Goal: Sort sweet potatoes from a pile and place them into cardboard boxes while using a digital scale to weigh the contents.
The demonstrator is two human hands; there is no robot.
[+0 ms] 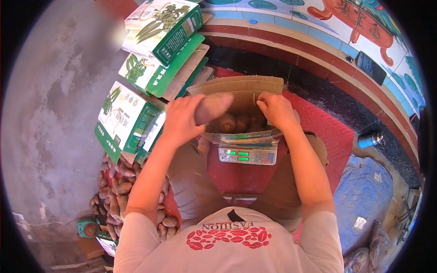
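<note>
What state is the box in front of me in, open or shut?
Open: the box gapes at the top, showing tubers inside, and the left hand holds another tuber at its opening.

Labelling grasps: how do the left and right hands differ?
The left hand grips a tuber; the right hand holds none, at the right side of the open carton. The left hand's grip is wide; the right hand's fingers curl inward. Both hands are bare.

1 raised tuber (214,108) is blurred, and the carton (268,83) hides part of the tubers (226,123) inside.
</note>
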